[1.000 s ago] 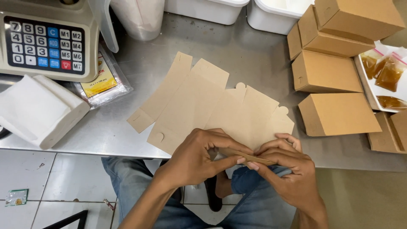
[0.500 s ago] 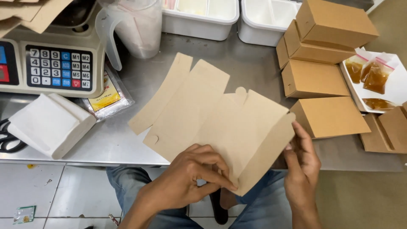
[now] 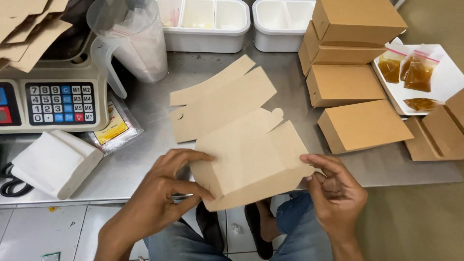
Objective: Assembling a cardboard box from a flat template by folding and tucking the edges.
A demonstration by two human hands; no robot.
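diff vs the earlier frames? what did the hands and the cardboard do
The hands were bunched together on a narrow folded strip at the table edge. They have since spread apart: the left hand and right hand each have a grip on one end of the flat cardboard blank, now opened out and lifted over the table edge. The blank beneath, the folded boxes, the scale and the white box stayed put.

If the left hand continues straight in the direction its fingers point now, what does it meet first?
The left hand points right, across the flat cardboard box blank it already holds. Past that, probably the right hand gripping the opposite edge, though depth is unclear.
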